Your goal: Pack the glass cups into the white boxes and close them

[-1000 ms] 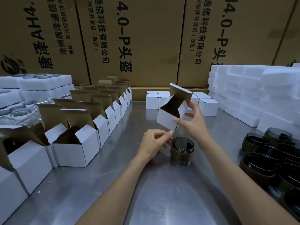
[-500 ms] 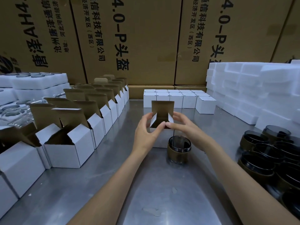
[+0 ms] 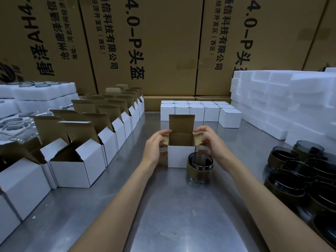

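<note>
At centre frame, the left hand [image 3: 156,146] pinches the left side flap of the open white cardboard box [image 3: 181,155]. The right hand [image 3: 211,142] pinches the right flap, clearing the mouth for the smoked glass cup [image 3: 200,167] standing just right of it.

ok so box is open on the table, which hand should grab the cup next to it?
Probably right. The glass cup stands at the open box's front right corner, directly below the right hand, which holds the right flap. The left hand holds the left flap, with the box between it and the cup.
</note>
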